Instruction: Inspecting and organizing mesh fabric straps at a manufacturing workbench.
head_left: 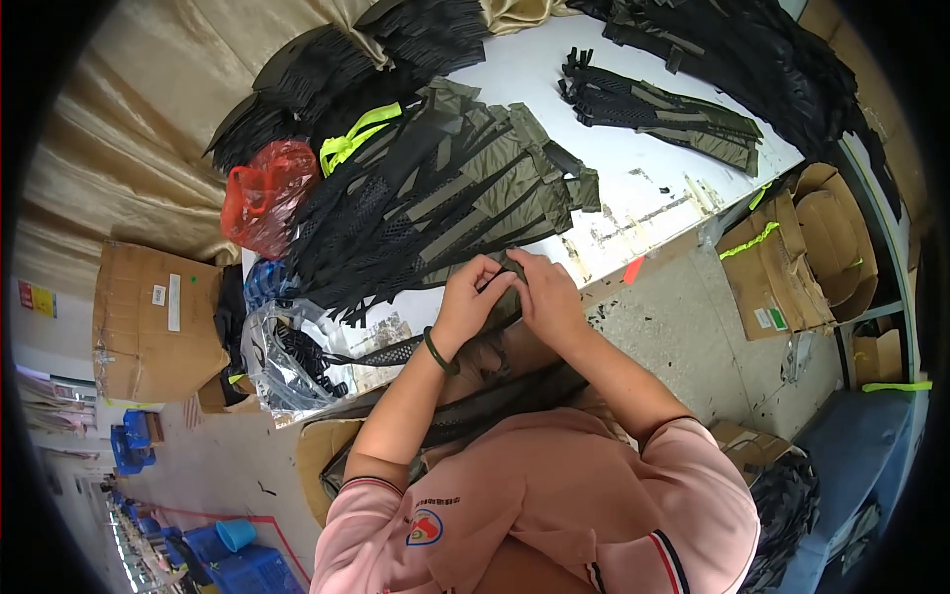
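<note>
At the table's near edge, my left hand (469,305) and my right hand (547,300) meet with their fingertips pinched together. Between them is the end of an olive-and-black mesh strap piece (507,315), which hangs down in front of me; my fingers cover part of it. A dark green bangle (438,352) circles my left wrist. Just beyond my hands lies a fanned pile of similar olive and black mesh pieces (416,203), their narrow black ends toward the left.
The white table (614,163) also carries a smaller bundle of strap pieces (663,111), stacks of black pieces (317,74), neon yellow strips (358,139), a red plastic bag (265,198) and a clear bag of black parts (287,356). Cardboard boxes (158,322) flank it.
</note>
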{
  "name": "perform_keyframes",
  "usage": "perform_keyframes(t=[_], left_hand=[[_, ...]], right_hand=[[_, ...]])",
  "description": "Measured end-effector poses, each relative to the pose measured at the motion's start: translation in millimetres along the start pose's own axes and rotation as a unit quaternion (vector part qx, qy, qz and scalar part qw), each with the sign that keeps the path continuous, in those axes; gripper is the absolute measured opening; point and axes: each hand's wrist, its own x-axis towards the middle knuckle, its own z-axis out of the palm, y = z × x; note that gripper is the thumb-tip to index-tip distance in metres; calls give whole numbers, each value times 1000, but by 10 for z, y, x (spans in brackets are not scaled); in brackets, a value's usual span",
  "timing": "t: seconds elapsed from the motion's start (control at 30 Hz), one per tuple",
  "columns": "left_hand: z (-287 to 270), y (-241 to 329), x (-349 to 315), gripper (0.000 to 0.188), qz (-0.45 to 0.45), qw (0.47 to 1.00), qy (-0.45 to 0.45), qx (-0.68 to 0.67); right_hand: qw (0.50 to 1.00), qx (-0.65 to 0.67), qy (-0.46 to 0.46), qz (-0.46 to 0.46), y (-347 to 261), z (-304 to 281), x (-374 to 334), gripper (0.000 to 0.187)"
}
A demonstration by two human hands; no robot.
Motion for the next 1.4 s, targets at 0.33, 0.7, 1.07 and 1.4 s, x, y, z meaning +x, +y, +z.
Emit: perform_keyframes(t=[0.33,0.7,1.07,1.4], left_hand=[[-62,79,-131,12,-9,993,51,105],[128,21,-414,10,75,978,49,186],[-54,-34,-494,9,-104,959,36,-262],[-132,72,-560,15,-98,970,1,-223]], right_hand=[[993,-1,19,-120,51,-108,310,12],[772,516,-67,365,204,236,-35,18],[557,690,-320,334,155,-54,-274,24],[601,645,-247,402,3,-33,-327,12]])
